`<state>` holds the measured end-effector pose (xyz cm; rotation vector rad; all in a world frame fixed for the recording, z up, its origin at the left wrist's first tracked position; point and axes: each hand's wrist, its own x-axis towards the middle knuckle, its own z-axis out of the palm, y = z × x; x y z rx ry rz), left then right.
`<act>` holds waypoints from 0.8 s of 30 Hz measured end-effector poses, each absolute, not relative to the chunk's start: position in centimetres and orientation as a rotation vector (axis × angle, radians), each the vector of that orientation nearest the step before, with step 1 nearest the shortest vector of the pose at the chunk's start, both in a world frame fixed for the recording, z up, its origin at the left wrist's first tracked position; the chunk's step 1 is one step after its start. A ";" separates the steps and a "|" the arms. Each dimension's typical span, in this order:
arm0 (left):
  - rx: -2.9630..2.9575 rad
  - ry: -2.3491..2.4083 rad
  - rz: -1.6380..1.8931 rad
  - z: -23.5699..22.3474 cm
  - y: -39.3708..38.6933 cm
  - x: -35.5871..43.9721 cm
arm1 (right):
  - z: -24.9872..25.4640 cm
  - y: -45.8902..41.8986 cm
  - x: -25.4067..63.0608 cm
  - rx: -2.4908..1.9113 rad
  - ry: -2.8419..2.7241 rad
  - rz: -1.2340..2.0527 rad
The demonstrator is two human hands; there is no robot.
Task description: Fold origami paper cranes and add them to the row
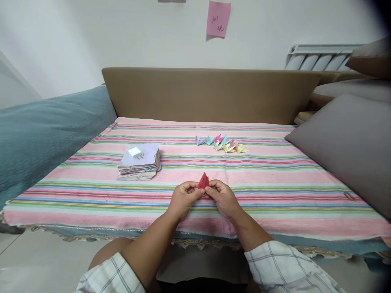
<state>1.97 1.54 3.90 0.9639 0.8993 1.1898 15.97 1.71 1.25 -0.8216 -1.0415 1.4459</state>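
Note:
A small folded piece of red origami paper (203,180) is pinched between both hands, its pointed end upward. My left hand (185,198) grips its left side with thumb and fingers. On the right side my right hand (222,197) holds it the same way, thumb in front. The lower part of the paper is hidden by the thumbs. Beyond the hands lie several folded paper cranes (229,147) in purple, teal, pink, green and yellow. To the left sits a stack of paper sheets (139,165) with a small white block-shaped object (136,153) on top.
A striped cloth (91,191) covers the sofa seat, with the brown backrest (207,95) behind. Grey cushions (351,142) stand at the right, a blue-covered armrest (55,130) at the left. A small brown loop (350,196) lies near the right cushion. A pink note (218,19) hangs on the wall.

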 end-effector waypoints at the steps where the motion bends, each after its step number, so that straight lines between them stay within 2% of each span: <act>1: 0.945 0.898 1.183 3.9 1.5 2.0 | 1.2 1.7 15.9 -0.832 -1.029 1.444; 12: 0.830 0.899 1.097 4.1 1.3 2.0 | 1.7 1.6 16.5 -0.834 -1.138 1.434; 20: 1.490 1.056 1.189 3.6 1.3 1.7 | 2.1 1.8 16.8 -0.799 -1.175 1.392; 24: 1.601 1.083 1.188 3.8 1.2 1.7 | 2.2 1.8 16.9 -0.760 -1.213 1.392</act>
